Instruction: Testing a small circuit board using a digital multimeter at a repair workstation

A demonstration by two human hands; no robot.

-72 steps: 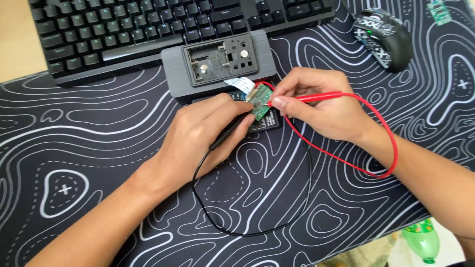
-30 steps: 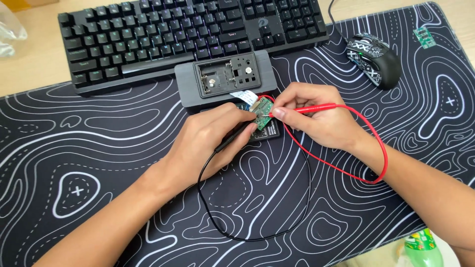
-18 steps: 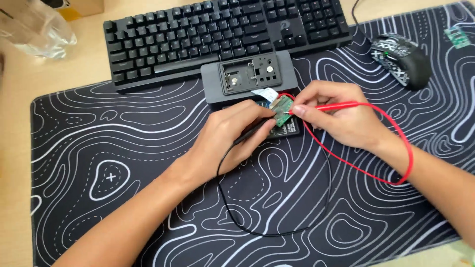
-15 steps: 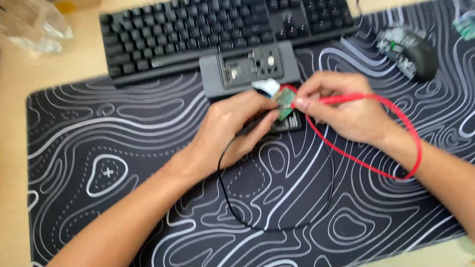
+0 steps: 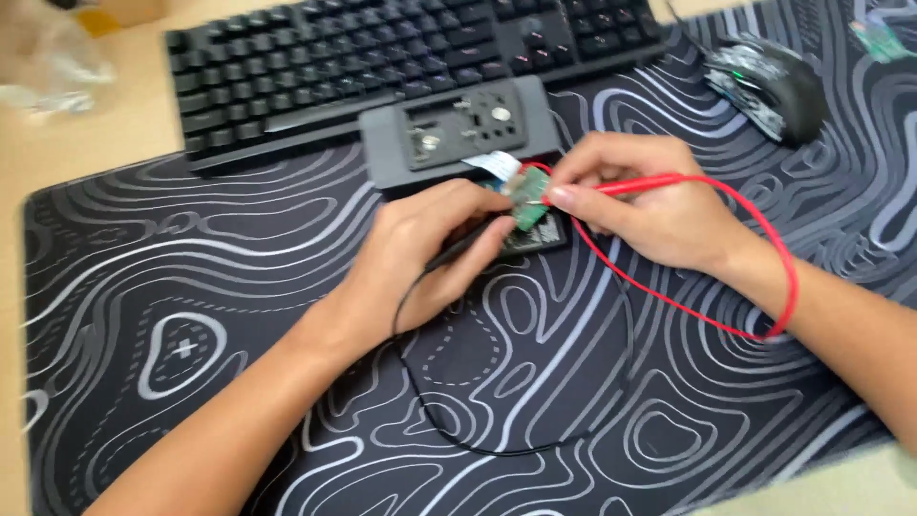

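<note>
My left hand (image 5: 425, 250) grips a black test probe (image 5: 458, 250) whose black lead (image 5: 497, 444) loops across the mat. My right hand (image 5: 650, 201) pinches a red test probe (image 5: 635, 184); its red lead (image 5: 764, 258) curls around my wrist. Both probe tips meet at a small green circuit board (image 5: 528, 198) standing tilted over a dark device (image 5: 544, 234). Just behind lies a grey opened casing (image 5: 458, 129) with a pale ribbon cable (image 5: 492, 164).
A black keyboard (image 5: 401, 57) runs along the far edge of the black mat with white contour lines (image 5: 191, 315). A black mouse (image 5: 774, 81) sits far right, a small green board (image 5: 884, 38) beyond it. Clear plastic bag (image 5: 48, 57) lies far left on the wooden table.
The view has shifted and blurred slightly; hands, probes and circuit board keep the same arrangement.
</note>
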